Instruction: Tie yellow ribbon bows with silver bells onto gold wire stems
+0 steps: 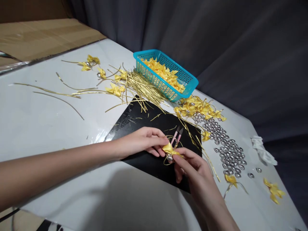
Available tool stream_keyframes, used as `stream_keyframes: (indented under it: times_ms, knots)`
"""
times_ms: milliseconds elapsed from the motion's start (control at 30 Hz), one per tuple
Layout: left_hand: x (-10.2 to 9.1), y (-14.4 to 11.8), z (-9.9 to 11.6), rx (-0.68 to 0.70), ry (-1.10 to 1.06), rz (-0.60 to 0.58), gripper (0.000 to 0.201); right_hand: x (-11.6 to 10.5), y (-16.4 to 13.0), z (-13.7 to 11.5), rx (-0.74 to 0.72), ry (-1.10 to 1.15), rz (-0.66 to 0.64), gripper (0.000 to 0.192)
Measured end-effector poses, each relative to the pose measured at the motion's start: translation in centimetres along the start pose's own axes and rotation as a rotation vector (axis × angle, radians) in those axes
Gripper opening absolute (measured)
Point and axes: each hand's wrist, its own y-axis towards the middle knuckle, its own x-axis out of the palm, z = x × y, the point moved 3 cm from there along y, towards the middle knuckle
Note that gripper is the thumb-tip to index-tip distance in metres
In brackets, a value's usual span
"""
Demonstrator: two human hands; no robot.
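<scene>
Between my two hands, above the black mat (149,168), is a yellow ribbon bow (168,148) with a silver bell (169,157) at its lower side and a thin gold tie looped around it. My left hand (149,141) pinches the bow's upper left part between thumb and fingers. From the right, my right hand (192,163) pinches the bow's other end next to the bell. Just behind the bow, pink-handled thread snips (177,134) lie on the mat, their blades pointing away. My fingers partly hide the bow's ends.
A teal basket (190,86) of yellow bows stands at the back, beside a pile of gold ties (144,86). Finished-looking bows with bells (197,107) and many silver bells (231,155) lie at the right. Loose ties and bows (115,89) are at the left; a crumpled white piece (263,150) is far right.
</scene>
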Motion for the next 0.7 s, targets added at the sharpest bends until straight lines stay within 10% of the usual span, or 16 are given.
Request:
stream_keyframes:
  times_ms: [700]
  knots:
    - [-0.27, 0.72, -0.51, 0.087, 0.007, -0.003, 0.011, 0.54, 0.13, 0.19, 0.053, 0.193, -0.031, 0.034]
